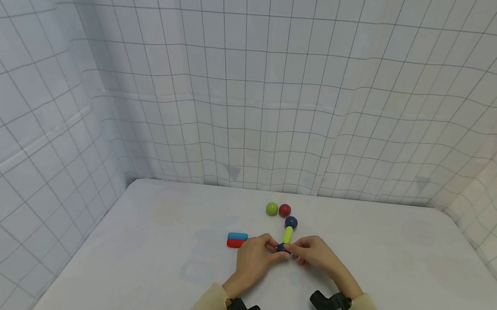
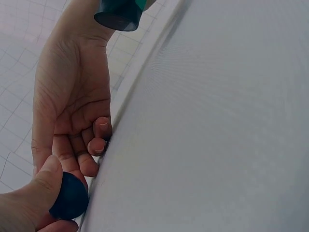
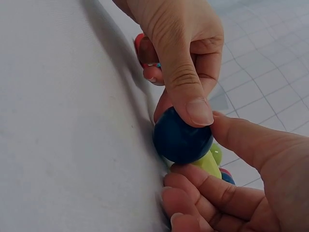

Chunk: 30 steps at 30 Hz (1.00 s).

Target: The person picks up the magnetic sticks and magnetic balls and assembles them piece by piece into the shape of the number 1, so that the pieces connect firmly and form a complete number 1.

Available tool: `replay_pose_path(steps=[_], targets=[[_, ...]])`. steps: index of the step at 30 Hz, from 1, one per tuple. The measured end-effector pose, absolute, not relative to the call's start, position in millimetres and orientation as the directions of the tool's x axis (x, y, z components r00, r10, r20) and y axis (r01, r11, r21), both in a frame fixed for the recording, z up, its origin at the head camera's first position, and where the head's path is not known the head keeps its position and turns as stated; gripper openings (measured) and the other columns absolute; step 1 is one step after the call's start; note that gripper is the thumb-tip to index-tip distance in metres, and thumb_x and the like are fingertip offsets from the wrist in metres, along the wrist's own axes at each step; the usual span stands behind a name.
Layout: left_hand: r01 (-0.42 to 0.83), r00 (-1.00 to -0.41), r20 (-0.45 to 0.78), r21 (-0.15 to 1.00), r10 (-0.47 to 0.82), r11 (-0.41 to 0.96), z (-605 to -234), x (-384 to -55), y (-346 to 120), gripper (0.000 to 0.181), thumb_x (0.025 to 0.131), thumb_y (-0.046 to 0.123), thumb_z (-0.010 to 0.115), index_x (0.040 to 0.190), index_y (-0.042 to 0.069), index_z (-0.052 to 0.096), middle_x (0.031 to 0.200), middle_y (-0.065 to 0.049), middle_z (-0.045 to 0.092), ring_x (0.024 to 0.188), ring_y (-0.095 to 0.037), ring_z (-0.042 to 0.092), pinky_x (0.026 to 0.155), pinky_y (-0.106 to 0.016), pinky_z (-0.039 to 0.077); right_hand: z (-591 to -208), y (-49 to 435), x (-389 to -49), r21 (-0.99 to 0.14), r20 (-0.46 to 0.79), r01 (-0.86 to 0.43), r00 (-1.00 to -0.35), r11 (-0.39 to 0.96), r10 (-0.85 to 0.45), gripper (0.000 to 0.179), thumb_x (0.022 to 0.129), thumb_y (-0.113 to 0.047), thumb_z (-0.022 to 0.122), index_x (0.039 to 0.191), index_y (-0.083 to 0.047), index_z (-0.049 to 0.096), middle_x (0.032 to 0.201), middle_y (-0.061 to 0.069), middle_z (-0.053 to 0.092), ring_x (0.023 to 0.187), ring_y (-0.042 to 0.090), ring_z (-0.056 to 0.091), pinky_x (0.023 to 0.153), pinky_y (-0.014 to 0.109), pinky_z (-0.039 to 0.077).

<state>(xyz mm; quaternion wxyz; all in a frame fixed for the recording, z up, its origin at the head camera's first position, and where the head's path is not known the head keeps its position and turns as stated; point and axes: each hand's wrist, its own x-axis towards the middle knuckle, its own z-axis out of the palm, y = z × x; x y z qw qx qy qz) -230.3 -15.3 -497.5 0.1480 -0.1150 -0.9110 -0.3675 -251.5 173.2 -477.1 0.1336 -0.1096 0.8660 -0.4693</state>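
A dark blue ball point(image 1: 281, 247) lies between both hands, near the middle of the table. My left hand point(image 1: 253, 258) pinches it between thumb and fingers, the thumb pressed over its near top in the right wrist view. From the other side, my right hand point(image 1: 316, 254) pinches it too, with thumb and forefinger at its edge and the other fingers curled below. A yellow-green stick point(image 1: 288, 235) runs from this ball to a second dark blue ball point(image 1: 291, 222) farther off. The joint at the near ball point(image 3: 182, 137) is partly hidden by fingers.
A green ball point(image 1: 272, 208) and a dark red ball point(image 1: 285, 210) stand side by side behind the stick. Left of my left hand lie a light blue stick point(image 1: 237, 236) and a red stick point(image 1: 235, 243). Grid-patterned white curtains point(image 1: 255, 99) border the white table point(image 1: 153, 252).
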Motion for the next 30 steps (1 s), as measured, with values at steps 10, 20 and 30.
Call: replay_pose_path(steps=[10,20,30], targets=[[0.328,-0.927,0.361,0.649,0.103,0.686,-496.1,-229.2,-15.1,0.036,0.068,0.051,0.079,0.08,0.019,0.07,0.07,0.011,0.068,0.064,-0.002,0.059,0.051,-0.019,0.038,-475.2,173.1,-249.6,-0.84,-0.144,-0.037,-0.947,0.541,-0.288,0.035,0.087,-0.042,0.067,0.083,-0.007,0.07,0.063,0.0,0.058,0.056,0.013,0.051,0.053,0.027,0.039],[0.343,-0.925,0.36,0.658,0.119,0.671,-493.2,-228.8,-14.6,0.032,0.069,0.046,0.081,0.081,0.018,0.072,0.071,0.009,0.069,0.062,0.0,0.059,0.05,-0.019,0.038,-475.1,175.4,-248.6,-0.853,-0.148,-0.027,-0.946,0.521,-0.29,0.034,0.088,-0.039,0.066,0.084,-0.006,0.071,0.061,0.001,0.06,0.051,0.012,0.052,0.05,0.026,0.041],[0.34,-0.929,0.349,0.675,0.123,0.655,-493.6,-228.6,-14.3,0.032,0.069,0.044,0.082,0.082,0.016,0.073,0.072,0.008,0.069,0.063,0.0,0.058,0.051,-0.019,0.039,-475.6,174.1,-247.5,-0.858,-0.147,-0.027,-0.944,0.513,-0.295,0.034,0.087,-0.039,0.067,0.086,-0.005,0.07,0.065,0.001,0.061,0.051,0.012,0.053,0.049,0.027,0.043]])
